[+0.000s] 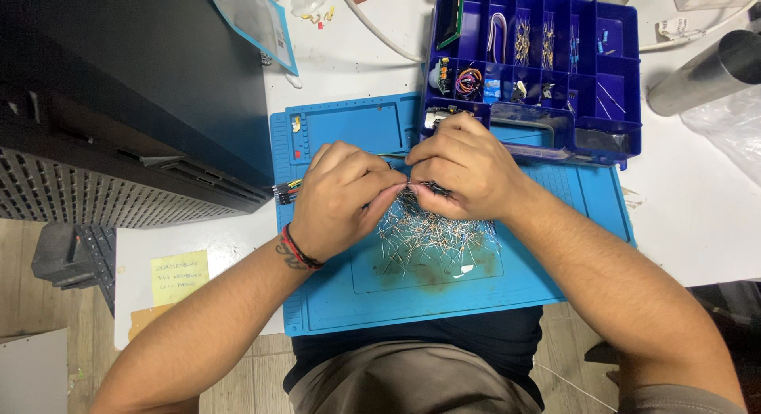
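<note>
Both hands meet over a blue work mat on a white table. My left hand, with a red and black band at the wrist, pinches thin wire leads at its fingertips. My right hand pinches the same small bundle from the other side, fingertips touching the left's. Under them lies a loose pile of small wire-leaded parts spread on the mat. A bunch of coloured jumper wires sticks out at the mat's left edge, beside my left hand.
A dark blue compartment box with small electronic parts stands beyond the mat. A black machine fills the left. A metal cylinder lies at the right. A yellow sticky note sits at the table's front left.
</note>
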